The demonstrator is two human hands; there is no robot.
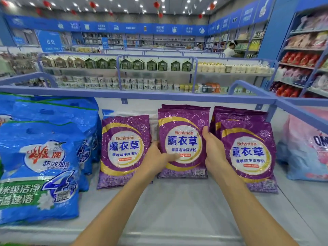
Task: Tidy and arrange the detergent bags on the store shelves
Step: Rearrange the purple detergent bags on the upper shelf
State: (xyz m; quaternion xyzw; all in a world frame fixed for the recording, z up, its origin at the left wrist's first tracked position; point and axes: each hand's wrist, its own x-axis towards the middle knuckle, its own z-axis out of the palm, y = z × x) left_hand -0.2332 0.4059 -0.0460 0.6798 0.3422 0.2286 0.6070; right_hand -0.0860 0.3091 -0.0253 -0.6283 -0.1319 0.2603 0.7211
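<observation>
Three stacks of purple Eichimoo detergent bags lean against the shelf's white back panel. The middle purple bag (183, 139) stands upright, gripped at both sides. My left hand (158, 155) holds its lower left edge, fingers spread over the front. My right hand (213, 151) clasps its right edge, thumb up along the side. The left purple bag (124, 150) and the right purple bag (248, 155) stand beside it, more purple bags stacked behind the right and middle ones.
Large blue detergent bags (40, 167) fill the shelf's left. A pink and blue bag (307, 153) sits past the blue rail (142, 95) at right. The white shelf floor (177, 210) runs toward me. Other aisles and a person stand far behind.
</observation>
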